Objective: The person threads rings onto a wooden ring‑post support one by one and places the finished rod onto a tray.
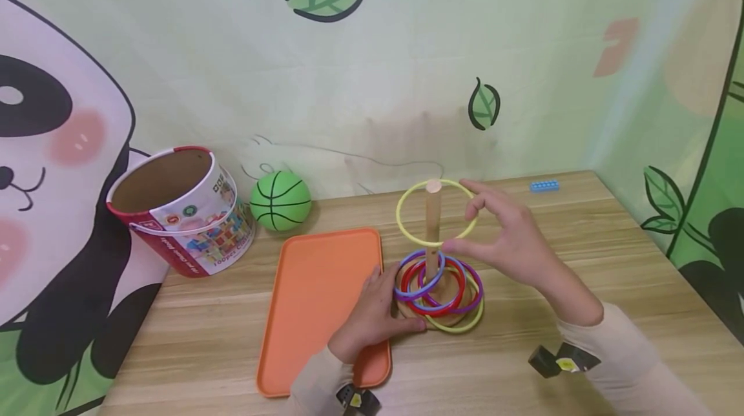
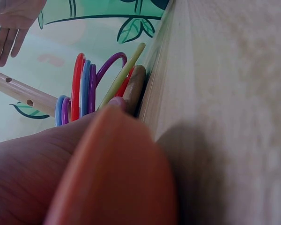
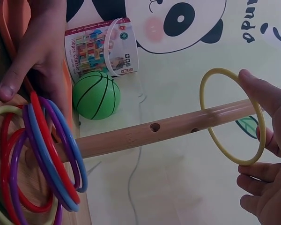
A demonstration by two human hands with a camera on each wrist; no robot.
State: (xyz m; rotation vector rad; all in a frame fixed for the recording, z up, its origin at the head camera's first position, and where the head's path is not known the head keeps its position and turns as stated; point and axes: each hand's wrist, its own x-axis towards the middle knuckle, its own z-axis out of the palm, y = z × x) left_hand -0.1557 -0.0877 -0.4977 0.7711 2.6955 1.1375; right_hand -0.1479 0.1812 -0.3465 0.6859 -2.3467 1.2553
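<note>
The right hand [image 1: 511, 235] holds a yellow ring [image 1: 436, 212] pinched between thumb and fingertips, level around the top of the wooden peg [image 1: 433, 222]; from the right wrist view the ring [image 3: 232, 117] circles the peg [image 3: 159, 131] near its tip, the peg passing through it with space all round. The peg stands upright on a round wooden base [image 1: 433, 319] near the middle of the table [image 1: 581, 351], toward its front edge. At the foot of the peg lies a loose pile of rings [image 1: 438, 287]: red, blue, purple and another yellow one, overlapping and tilted against each other on the base. The left hand [image 1: 372, 312] rests at the left side of the base, fingers curled against its rim, and it lies partly over the right edge of the orange tray [image 1: 320, 300], which sits flat on the table just left of the base. In the left wrist view a finger fills most of the frame and the stacked rings [image 2: 84, 89] show edge-on just beyond it. At the back left corner of the table a printed cardboard bucket [image 1: 186, 209] leans open-mouthed, with a green toy basketball [image 1: 281, 201] just beside it to the right. A small blue brick [image 1: 544, 186] lies near the back right edge.
</note>
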